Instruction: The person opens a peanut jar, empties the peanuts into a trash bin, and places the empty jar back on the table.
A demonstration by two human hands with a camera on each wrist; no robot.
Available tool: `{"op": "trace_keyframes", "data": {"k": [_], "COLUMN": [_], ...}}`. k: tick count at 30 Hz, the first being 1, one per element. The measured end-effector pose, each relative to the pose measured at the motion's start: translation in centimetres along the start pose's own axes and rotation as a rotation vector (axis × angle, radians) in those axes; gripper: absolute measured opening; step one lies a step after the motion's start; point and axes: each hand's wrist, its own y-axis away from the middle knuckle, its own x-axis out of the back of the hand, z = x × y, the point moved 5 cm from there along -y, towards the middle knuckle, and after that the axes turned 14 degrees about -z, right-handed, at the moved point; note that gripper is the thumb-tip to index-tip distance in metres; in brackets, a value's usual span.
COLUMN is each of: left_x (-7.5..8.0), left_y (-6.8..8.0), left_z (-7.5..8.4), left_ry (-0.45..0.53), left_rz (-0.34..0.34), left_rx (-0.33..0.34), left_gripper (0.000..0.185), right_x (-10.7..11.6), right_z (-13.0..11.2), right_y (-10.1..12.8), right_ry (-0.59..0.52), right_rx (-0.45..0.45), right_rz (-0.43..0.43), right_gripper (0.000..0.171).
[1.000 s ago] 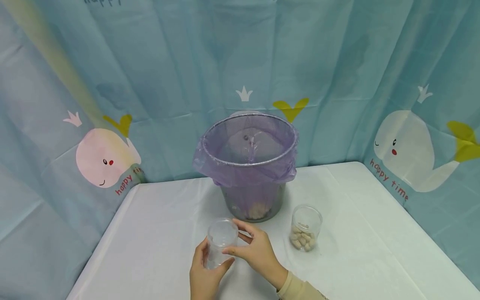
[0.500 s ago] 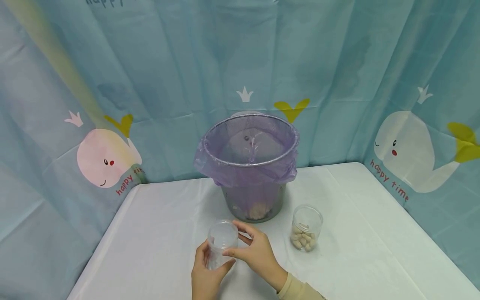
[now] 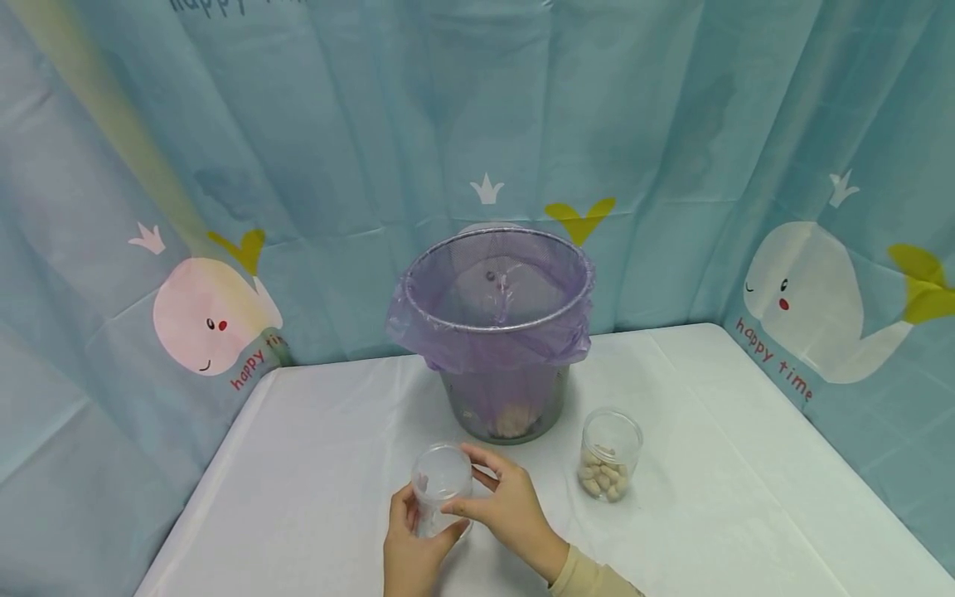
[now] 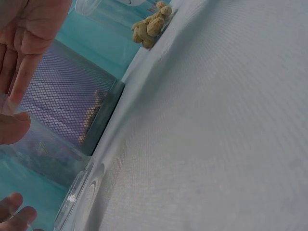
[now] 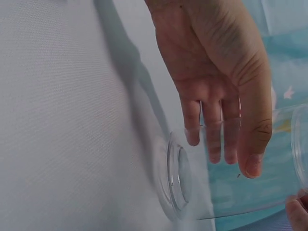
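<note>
In the head view, both hands hold a clear plastic jar [image 3: 442, 474] upright near the front of the table. My left hand [image 3: 414, 543] grips its lower left side, thumb in front and fingers round the back. Higher up, my right hand [image 3: 511, 510] holds the jar by its right side close to the top, thumb on the near face. The right wrist view looks across at the left hand [image 5: 219, 72], whose fingers show through the jar wall [image 5: 269, 192]. Nothing is visible inside. Whether a lid covers the top is unclear. The base is at or just above the cloth.
A second clear jar [image 3: 612, 438], partly filled with unshelled peanuts [image 3: 603, 481], stands to the right. Behind is a mesh wastebasket [image 3: 552, 406] lined with a purple bag [image 3: 492, 352]; something pale lies at its bottom. A white cloth [image 3: 313, 481] covers the table, with blue curtains around.
The held jar and both hands have shifted slightly lower in the head view. Both grips look the same. The peanut jar and the wastebasket stay in place.
</note>
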Motion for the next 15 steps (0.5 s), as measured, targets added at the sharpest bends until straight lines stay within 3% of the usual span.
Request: {"op": "trace_keyframes", "data": {"k": [15], "left_x": [-0.10], "left_y": [-0.06], "left_z": [-0.23], "left_ry": [-0.004], "left_rz": [0.003], "left_rx": [0.032], "left_gripper": [0.083], "right_x": [-0.27], "right_z": [0.71], "right_y": [-0.06], "right_ry": [0.004], "right_rx": [0.001], "right_rz": [0.019], "right_gripper": [0.075]}}
